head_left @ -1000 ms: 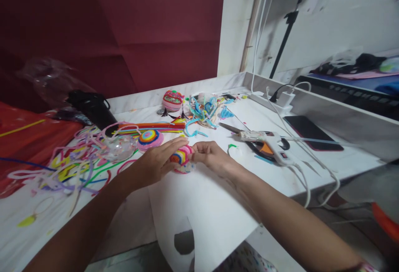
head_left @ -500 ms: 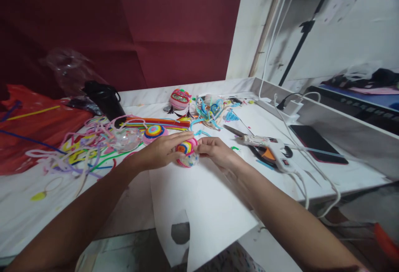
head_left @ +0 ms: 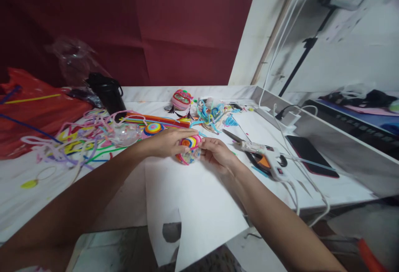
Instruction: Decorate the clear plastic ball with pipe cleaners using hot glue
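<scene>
Between my two hands is a clear plastic ball (head_left: 188, 149), its top covered with coiled pink, yellow, white, blue and orange pipe cleaners. My left hand (head_left: 165, 142) grips it from the left, fingers laid over the far top and thumb on the near side. On the right, my right hand (head_left: 216, 150) pinches the ball's edge between thumb and fingertips. Beneath them lies a white paper sheet (head_left: 196, 205) with a hole cut near its front edge. Left of the ball sits a round coiled pipe-cleaner piece (head_left: 153, 129) in rainbow rings.
Scissors (head_left: 232, 136) and a white glue gun (head_left: 269, 155) lie to the right, beside a phone (head_left: 311, 155). Loose pipe cleaners (head_left: 77, 151), a black bottle (head_left: 106, 95) and a red bag (head_left: 37, 114) fill the left. A decorated pink ball (head_left: 181, 99) stands behind.
The camera view has shifted and tilted slightly. Both hands keep hold of the ball, which appears turned a little, with more of its pink rim showing on top.
</scene>
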Tool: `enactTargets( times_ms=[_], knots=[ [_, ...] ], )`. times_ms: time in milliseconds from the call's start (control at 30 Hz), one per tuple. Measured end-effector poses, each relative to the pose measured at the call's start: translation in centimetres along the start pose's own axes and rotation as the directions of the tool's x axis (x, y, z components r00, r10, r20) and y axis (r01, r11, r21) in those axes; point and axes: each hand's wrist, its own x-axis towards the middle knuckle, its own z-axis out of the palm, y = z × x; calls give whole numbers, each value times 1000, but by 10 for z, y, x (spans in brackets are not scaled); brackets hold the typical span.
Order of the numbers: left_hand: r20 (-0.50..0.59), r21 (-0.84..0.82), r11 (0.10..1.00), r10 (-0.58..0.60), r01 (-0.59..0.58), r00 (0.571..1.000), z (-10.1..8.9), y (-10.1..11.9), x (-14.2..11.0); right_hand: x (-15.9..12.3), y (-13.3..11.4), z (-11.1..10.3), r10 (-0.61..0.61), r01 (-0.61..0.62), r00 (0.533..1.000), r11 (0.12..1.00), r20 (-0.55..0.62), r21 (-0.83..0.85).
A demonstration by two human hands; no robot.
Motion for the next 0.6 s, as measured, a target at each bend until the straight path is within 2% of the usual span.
enactTargets(
  times_ms=[267,467,600],
  knots=[
    [-43,-15,986,-164,164,985,-11,17,8,2,0,-3,-58,53,997,993,42,103],
    [-68,-82,991,-108,102,992,-9,12,12,4,2,-4,-75,67,997,979,32,191],
    [-159,-101,993,-76,61,984,-10,11,17,7,2,-8,-105,99,994,967,13,235]
  ],
)
